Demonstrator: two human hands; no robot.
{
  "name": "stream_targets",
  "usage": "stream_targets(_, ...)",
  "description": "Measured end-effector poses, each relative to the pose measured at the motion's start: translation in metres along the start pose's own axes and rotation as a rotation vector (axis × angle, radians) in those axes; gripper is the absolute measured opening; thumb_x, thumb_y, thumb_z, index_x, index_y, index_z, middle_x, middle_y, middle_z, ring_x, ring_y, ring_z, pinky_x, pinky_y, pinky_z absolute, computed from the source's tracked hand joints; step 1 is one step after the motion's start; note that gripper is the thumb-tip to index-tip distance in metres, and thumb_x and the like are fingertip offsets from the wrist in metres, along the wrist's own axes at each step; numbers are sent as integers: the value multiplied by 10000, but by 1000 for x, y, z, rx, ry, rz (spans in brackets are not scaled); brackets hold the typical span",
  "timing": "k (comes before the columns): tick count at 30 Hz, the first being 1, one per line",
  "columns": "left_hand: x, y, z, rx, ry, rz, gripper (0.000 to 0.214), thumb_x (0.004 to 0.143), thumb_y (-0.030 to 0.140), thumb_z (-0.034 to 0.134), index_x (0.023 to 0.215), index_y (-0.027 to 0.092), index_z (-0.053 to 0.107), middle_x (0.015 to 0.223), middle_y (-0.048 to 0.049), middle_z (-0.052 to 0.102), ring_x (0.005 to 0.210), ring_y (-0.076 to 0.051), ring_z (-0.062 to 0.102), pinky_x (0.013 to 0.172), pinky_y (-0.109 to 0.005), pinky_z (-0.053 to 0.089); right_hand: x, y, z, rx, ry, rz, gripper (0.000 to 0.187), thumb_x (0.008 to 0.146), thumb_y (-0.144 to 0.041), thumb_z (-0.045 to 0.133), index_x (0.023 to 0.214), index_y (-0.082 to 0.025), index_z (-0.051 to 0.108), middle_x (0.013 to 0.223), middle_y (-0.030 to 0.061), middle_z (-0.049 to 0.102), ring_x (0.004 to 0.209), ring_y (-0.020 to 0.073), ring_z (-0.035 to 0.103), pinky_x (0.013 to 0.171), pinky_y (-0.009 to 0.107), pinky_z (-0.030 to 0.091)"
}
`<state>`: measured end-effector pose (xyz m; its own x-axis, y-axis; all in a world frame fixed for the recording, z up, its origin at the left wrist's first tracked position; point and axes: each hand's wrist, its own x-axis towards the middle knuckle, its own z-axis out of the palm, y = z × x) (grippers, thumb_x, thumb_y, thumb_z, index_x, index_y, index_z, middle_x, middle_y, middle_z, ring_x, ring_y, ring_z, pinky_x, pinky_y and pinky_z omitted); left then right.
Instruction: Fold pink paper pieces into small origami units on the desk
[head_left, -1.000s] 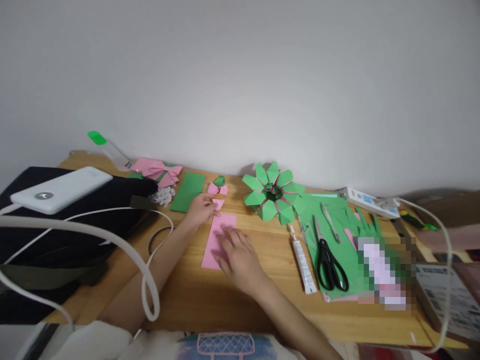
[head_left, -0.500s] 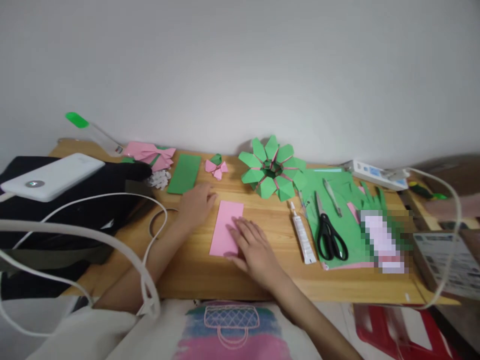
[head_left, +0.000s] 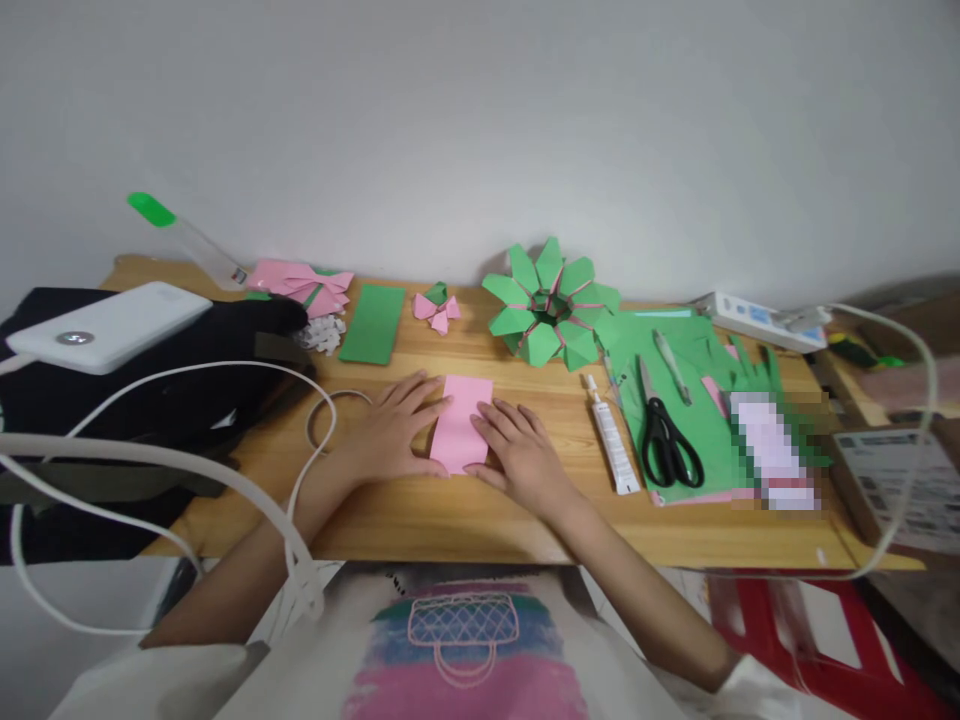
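A pink paper rectangle lies upright in front of me on the wooden table, its near end slightly bent up. My left hand holds it at the left edge, fingers spread, with the thumb at the near left corner. On the opposite edge, my right hand has its fingertips over the paper and its thumb at the near right corner. Behind the paper are a green paper strip, a small pink and green folded piece and a ring of green folded petals.
To the right lie a glue tube, black scissors and a cutter on green sheets. A power strip is behind them. At left, a white power bank rests on a black bag, with white cables looping nearby.
My left hand has come from near the green strip to the pink paper's left edge. My right hand stays on the right edge, and the paper's near end now bends up.
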<state>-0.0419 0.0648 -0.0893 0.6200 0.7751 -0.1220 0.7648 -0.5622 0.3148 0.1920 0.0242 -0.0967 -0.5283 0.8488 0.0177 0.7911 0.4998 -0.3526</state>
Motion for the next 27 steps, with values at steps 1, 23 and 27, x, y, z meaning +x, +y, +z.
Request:
stream_targets(1,1,0,0,-6,11,8,884,659,662,730,1378,192,519,1532,-177,376,1433,-382,275,1149,-550,261,1,0,0,-3,5,3,604,869,-504,594,1342,-131,551,1439,179,510,1349,332,442,1108,547,342)
stream_targets(23,10,-8,10,-125,179,44,681,646,573,794,1209,212,670,1413,-152,515,1365,-394,375,1122,-587,285,20,15,12,171,193,0,391,846,-467,648,1115,-187,688,1245,152,662,1143,305,577,935,452,441)
stream_targets(27,13,-7,12,-214,247,30,573,649,490,823,1134,207,708,1349,-147,559,1342,-392,395,1119,-588,281,21,16,12,282,305,69,408,872,-474,606,1150,-178,645,1178,153,667,1104,286,581,922,432,447)
